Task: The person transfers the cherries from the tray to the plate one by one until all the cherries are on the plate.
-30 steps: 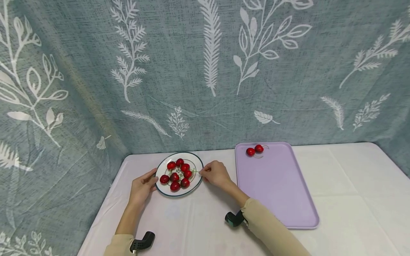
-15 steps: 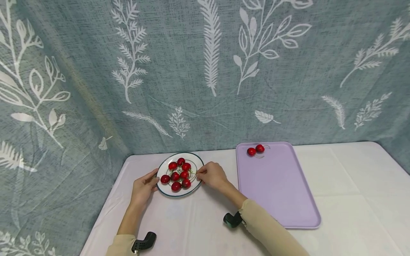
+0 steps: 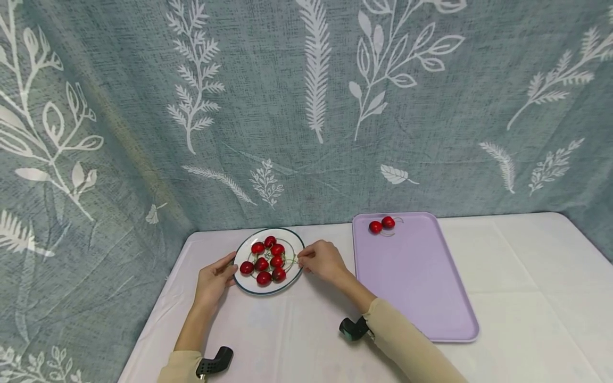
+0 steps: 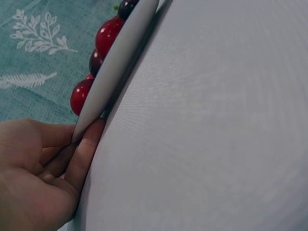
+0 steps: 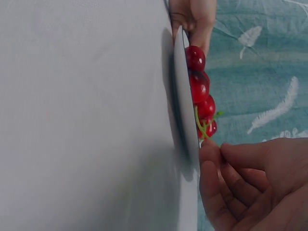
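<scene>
A white plate [image 3: 293,246] with a dark rim bears several red cherries [image 3: 264,279] with green stems. My left hand [image 3: 212,281] grips the plate's left edge, thumb at the rim and fingers below, as the left wrist view shows from the side of the plate [image 4: 113,62]. At the opposite edge, the thumb and index finger of my right hand [image 3: 324,260] pinch the green stem [image 5: 206,132] of a cherry [image 3: 276,261]. That cherry lies among the others on the plate's right half. The remaining right fingers curl beneath the pinch in the right wrist view.
A lilac tray [image 3: 412,282] lies right of the plate, with two stemmed cherries [image 3: 375,227] in its far left corner. My right forearm passes over its near left edge. A patterned grey-green curtain [image 3: 306,106] hangs behind the white-covered table [image 3: 527,287].
My right hand has moved a little left, then back right, still pinching the stem; its cherry has shifted slightly left on the plate. The left hand keeps hold of the rim.
</scene>
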Demonstrator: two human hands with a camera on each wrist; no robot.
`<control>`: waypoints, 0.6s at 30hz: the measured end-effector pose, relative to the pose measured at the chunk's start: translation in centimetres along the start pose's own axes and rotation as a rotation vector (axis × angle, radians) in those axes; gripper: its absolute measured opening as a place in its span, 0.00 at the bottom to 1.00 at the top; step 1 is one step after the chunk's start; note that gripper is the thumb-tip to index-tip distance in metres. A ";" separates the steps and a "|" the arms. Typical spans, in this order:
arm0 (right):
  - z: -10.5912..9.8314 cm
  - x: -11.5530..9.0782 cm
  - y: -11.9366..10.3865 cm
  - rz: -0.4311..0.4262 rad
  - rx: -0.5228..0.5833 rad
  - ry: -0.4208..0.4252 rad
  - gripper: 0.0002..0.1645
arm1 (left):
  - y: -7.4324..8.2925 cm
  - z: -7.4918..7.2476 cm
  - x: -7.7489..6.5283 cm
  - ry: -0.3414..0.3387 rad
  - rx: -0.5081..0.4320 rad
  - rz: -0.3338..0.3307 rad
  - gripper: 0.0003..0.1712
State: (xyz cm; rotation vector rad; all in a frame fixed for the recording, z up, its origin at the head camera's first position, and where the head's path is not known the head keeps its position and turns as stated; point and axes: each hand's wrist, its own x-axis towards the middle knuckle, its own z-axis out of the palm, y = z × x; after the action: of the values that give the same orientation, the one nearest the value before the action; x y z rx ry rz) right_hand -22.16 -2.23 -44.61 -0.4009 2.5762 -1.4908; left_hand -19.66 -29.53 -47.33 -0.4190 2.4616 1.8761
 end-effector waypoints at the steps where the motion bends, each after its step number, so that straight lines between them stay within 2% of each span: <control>1: -0.2 -0.1 0.0 -0.003 0.001 0.003 0.07 | 0.0 0.0 0.0 0.000 0.002 0.000 0.26; 10: -3.3 -0.1 0.5 0.021 0.009 0.060 0.08 | 0.1 -0.1 -0.3 0.005 0.011 -0.009 0.26; 18: -6.8 -0.3 1.6 -0.010 -0.067 0.133 0.10 | 0.2 0.2 -0.4 0.008 0.000 -0.001 0.26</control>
State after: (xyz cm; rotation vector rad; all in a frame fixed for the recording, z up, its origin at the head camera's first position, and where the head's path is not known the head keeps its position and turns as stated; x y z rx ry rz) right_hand -23.88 4.28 -42.57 -0.3330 2.7368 -1.4853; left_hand -19.34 -29.22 -47.14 -0.4285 2.4659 1.8770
